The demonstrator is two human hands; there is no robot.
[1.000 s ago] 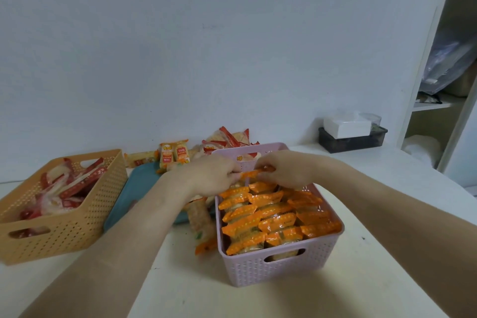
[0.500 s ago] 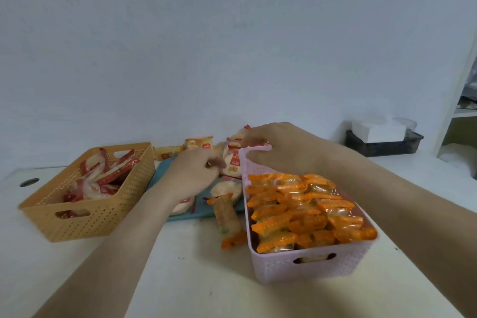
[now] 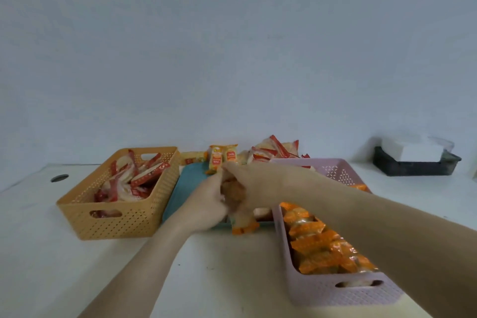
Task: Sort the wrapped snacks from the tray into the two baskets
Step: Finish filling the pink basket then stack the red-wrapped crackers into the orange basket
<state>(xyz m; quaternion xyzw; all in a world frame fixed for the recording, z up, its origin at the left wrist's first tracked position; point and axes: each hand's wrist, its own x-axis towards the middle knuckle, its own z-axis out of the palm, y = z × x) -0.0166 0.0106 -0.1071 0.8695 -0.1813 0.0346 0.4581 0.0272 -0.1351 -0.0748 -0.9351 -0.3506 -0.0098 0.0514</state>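
Observation:
A teal tray (image 3: pixel 188 183) lies between an orange basket (image 3: pixel 124 219) holding red-wrapped snacks (image 3: pixel 136 178) and a lilac basket (image 3: pixel 335 292) packed with orange-wrapped snacks (image 3: pixel 327 250). Over the tray my left hand (image 3: pixel 206 204) and my right hand (image 3: pixel 258 183) meet around an orange-wrapped snack (image 3: pixel 242 224) whose lower end hangs below the fingers. More wrapped snacks (image 3: pixel 273 150) are piled at the tray's far end, with two small orange packets (image 3: pixel 222 157) standing beside them.
A black tray with a white box (image 3: pixel 418 160) sits at the far right by the wall. A round cable hole (image 3: pixel 59 177) is in the white table at the far left. The wall stands close behind the tray.
Both hands left the lilac basket and moved left over the tray, where they closed around an orange-wrapped snack. The view shifted left, so the lilac basket now sits further right.

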